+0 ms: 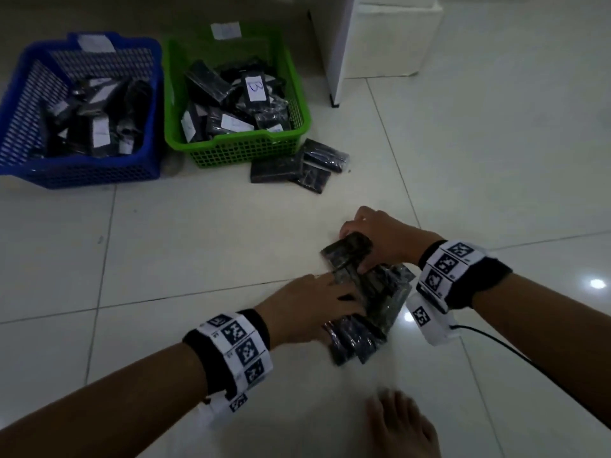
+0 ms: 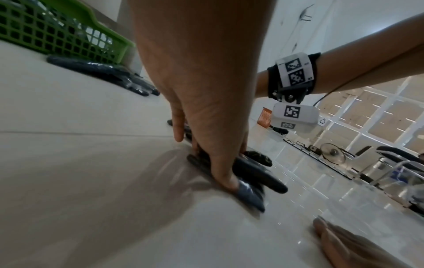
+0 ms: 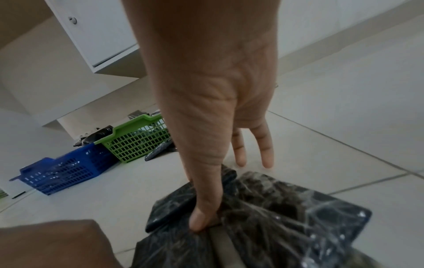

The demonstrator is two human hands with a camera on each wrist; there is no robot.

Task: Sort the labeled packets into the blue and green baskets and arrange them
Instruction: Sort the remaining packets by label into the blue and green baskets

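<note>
Lying on the floor tiles (image 1: pixel 198 233), near the feet: heap of dark packets (image 1: pixel 367 292), film-wrapped. Judging them light, pliant, slippery at the wrap; gripping across the flat faces, not the loose film, seeming safest. Left hand (image 1: pixel 307 309) pressing down on the heap, fingers fairly straight. Right hand (image 1: pixel 380 239) curling over one packet, thumb (image 3: pixel 201 217) pinching its edge. Reading "B" on a label in the green basket (image 1: pixel 244 150); blue basket (image 1: pixel 82 173) labels illegible.
</note>
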